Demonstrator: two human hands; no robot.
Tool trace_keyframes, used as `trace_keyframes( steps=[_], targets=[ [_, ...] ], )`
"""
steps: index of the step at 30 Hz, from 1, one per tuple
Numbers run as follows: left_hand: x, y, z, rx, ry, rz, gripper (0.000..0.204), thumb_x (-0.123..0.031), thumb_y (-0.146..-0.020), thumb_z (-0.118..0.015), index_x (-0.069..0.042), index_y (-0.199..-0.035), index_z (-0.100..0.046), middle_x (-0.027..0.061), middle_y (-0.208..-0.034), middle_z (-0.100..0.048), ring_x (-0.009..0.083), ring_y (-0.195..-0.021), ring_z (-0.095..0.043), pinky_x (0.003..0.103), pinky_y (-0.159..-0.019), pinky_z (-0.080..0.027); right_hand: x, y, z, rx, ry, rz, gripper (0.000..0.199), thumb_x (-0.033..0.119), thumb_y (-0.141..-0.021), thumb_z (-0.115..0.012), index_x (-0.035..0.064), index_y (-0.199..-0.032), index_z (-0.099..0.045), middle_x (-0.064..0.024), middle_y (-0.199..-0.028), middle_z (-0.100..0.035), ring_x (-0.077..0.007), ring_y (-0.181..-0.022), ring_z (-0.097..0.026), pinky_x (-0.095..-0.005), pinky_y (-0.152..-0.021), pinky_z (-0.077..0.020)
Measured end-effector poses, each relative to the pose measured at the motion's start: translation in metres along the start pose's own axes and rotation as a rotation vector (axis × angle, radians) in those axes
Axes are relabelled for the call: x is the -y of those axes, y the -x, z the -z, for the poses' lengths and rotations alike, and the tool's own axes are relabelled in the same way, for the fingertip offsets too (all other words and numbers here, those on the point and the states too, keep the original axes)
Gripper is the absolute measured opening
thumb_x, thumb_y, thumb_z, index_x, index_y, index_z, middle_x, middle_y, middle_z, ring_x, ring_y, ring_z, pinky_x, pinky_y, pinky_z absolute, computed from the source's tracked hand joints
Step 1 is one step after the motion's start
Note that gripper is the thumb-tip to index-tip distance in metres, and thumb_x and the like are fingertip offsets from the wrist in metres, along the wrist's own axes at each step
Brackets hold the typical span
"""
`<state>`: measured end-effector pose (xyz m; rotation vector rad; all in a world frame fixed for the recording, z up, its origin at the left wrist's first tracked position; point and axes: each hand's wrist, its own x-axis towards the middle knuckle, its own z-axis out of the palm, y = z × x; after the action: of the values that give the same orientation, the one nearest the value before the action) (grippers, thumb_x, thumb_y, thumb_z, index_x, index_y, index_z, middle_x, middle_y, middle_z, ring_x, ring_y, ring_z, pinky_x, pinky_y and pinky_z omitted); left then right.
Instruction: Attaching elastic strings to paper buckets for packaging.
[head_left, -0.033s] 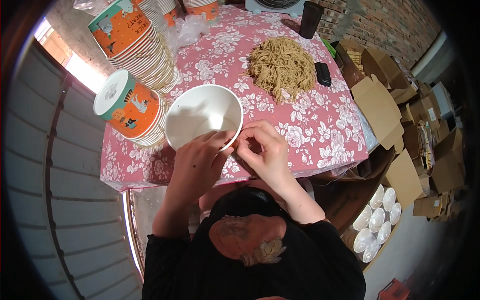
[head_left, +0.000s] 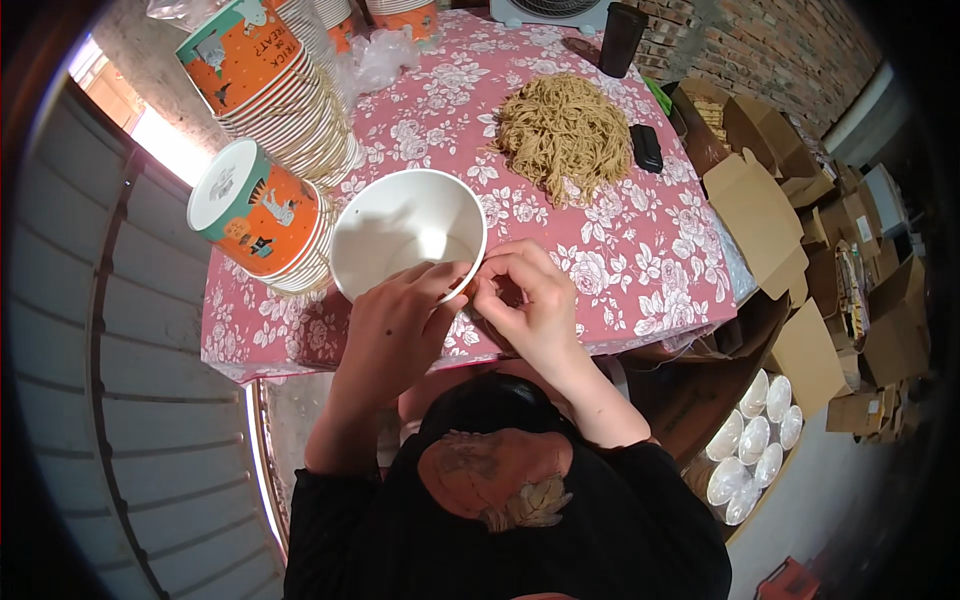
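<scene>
A large paper bucket, white inside, leans with its mouth toward me at the table's near edge. My left hand is closed over its near right rim, fingertips inside the wall. Against the outside of that rim, my right hand pinches with thumb and forefinger; what lies between them is hidden, with a small orange patch showing beside the fingertips. Farther back lies a loose heap of tan cords. To the left, orange and green printed buckets are nested in a stack on its side, with tan cord along their rims.
A taller bucket stack rises at the far left beside crumpled clear plastic. On the pink floral tablecloth are a small black object and a dark cup. Open cardboard boxes crowd the right side.
</scene>
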<state>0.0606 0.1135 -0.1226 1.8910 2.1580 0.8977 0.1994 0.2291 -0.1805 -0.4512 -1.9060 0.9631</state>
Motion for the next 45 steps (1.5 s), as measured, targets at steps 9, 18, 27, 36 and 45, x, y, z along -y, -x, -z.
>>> trace_keyframes(
  steps=[9,18,27,36,45],
  targets=[
    [0.001,0.000,-0.002,0.026,0.068,0.003,0.028,-0.018,-0.099,-0.063,-0.005,-0.123,-0.069,0.0141,-0.108,-0.073,0.0383,-0.091,-0.070,0.046,-0.075,-0.055,-0.004,0.004,-0.003,-0.044,0.026,-0.018,0.008,0.002,-0.087,-0.074,-0.0014,-0.092,-0.069,-0.0085,-0.099,-0.068,-0.0166,-0.068,-0.071,-0.0279,-0.058,-0.0570],
    [0.015,-0.021,0.006,0.187,0.289,0.123,0.018,-0.014,-0.098,-0.064,0.002,-0.102,-0.069,0.0227,-0.083,-0.069,0.0445,-0.079,-0.067,0.045,-0.069,-0.051,-0.008,0.005,0.000,-0.038,0.005,0.004,0.008,0.000,-0.088,-0.074,-0.0026,-0.095,-0.071,-0.0094,-0.100,-0.069,-0.0172,-0.072,-0.072,-0.0276,-0.060,-0.0585],
    [0.019,-0.031,-0.002,0.123,0.241,0.114,0.018,-0.015,-0.092,-0.068,0.003,-0.091,-0.067,0.0218,-0.080,-0.069,0.0421,-0.075,-0.068,0.046,-0.068,-0.051,-0.015,0.006,0.001,-0.002,-0.037,0.027,0.010,0.000,-0.091,-0.074,-0.0026,-0.100,-0.074,-0.0114,-0.102,-0.070,-0.0211,-0.077,-0.072,-0.0295,-0.062,-0.0585],
    [0.019,-0.033,0.002,0.164,0.191,0.146,0.017,-0.013,-0.094,-0.067,0.004,-0.091,-0.065,0.0150,-0.075,-0.067,0.0249,-0.072,-0.065,0.038,-0.066,-0.050,-0.017,0.006,-0.001,0.034,-0.098,0.007,0.009,0.001,-0.091,-0.074,-0.0020,-0.100,-0.075,-0.0102,-0.101,-0.069,-0.0189,-0.079,-0.072,-0.0287,-0.064,-0.0583],
    [0.033,-0.032,-0.006,0.204,0.450,0.171,0.018,-0.013,-0.093,-0.071,0.004,-0.099,-0.071,0.0167,-0.087,-0.075,0.0265,-0.083,-0.075,0.038,-0.077,-0.056,-0.019,0.003,-0.002,-0.020,-0.064,0.025,0.008,-0.001,-0.091,-0.072,-0.0039,-0.097,-0.070,-0.0089,-0.102,-0.067,-0.0153,-0.078,-0.071,-0.0275,-0.064,-0.0591]
  ],
)
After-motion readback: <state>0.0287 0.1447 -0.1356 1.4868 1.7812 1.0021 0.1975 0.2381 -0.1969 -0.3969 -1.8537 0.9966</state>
